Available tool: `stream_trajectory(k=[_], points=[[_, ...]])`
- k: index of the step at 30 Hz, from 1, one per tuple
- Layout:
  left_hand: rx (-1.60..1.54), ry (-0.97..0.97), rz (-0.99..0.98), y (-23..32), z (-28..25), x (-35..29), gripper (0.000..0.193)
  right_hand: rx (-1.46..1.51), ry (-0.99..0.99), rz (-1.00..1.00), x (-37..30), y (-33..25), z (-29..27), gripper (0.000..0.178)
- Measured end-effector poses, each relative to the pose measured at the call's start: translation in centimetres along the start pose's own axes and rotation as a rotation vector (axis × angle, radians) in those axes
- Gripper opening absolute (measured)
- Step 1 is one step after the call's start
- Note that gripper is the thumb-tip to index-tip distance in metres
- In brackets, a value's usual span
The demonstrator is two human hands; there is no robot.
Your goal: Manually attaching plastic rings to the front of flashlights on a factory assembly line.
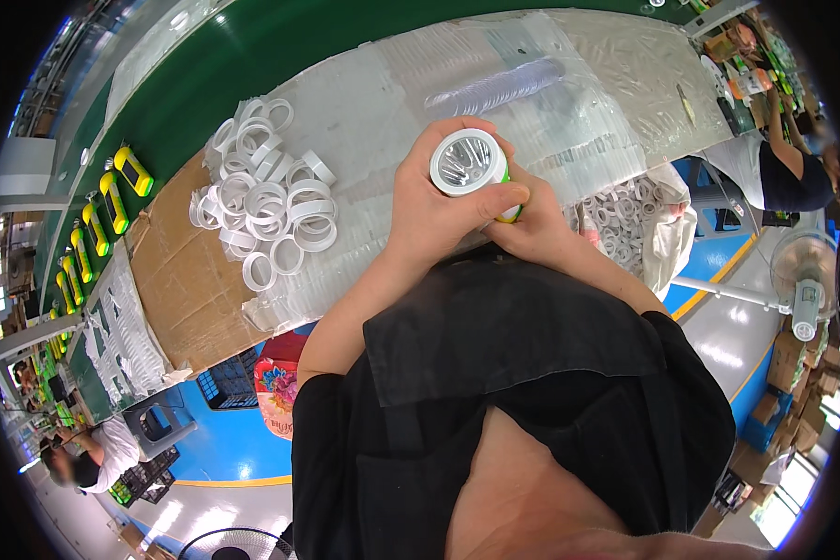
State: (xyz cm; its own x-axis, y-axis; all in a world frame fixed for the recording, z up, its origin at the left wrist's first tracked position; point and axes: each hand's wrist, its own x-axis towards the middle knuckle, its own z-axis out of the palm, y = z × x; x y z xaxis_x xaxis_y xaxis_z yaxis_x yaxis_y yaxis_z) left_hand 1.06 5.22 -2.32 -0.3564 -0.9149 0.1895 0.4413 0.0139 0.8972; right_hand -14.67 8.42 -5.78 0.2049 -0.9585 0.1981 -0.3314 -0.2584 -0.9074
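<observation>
A flashlight (465, 164) with a white ring round its silvery reflector faces up in front of my chest. My left hand (427, 201) is closed round its head, the thumb lying across the near side. My right hand (539, 220) is closed on the yellow-green body just below, most of which the fingers hide. To the left on the worktable lies a loose pile of white plastic rings (267, 211). Beyond my hands a row of clear round lenses (497, 88) rests on its side, overlapping.
An open bag of white rings (625, 220) sits at the table's near right edge. Cardboard (185, 271) covers the left part of the table. Several yellow flashlights (112, 203) line the green conveyor at far left. A fan (805, 280) stands at right; co-workers sit at both sides.
</observation>
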Motion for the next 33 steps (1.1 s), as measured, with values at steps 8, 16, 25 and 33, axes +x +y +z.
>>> stream_trajectory(k=[8,16,25,33], points=[[-0.074,0.063,-0.077,1.4,-0.6,0.0,0.04,0.663,-0.478,0.484,0.8,-1.7,-0.4,0.033],[-0.127,0.053,-0.04,2.0,-0.8,0.6,0.036,0.734,-0.672,0.402,3.8,-1.4,-0.5,0.039],[0.148,0.099,0.061,2.6,-2.1,1.0,0.074,1.074,-0.534,0.273,4.8,0.5,-0.3,0.058],[0.061,0.142,0.065,2.6,-2.3,1.6,0.07,1.646,-0.782,0.286,5.8,2.1,0.8,0.06]])
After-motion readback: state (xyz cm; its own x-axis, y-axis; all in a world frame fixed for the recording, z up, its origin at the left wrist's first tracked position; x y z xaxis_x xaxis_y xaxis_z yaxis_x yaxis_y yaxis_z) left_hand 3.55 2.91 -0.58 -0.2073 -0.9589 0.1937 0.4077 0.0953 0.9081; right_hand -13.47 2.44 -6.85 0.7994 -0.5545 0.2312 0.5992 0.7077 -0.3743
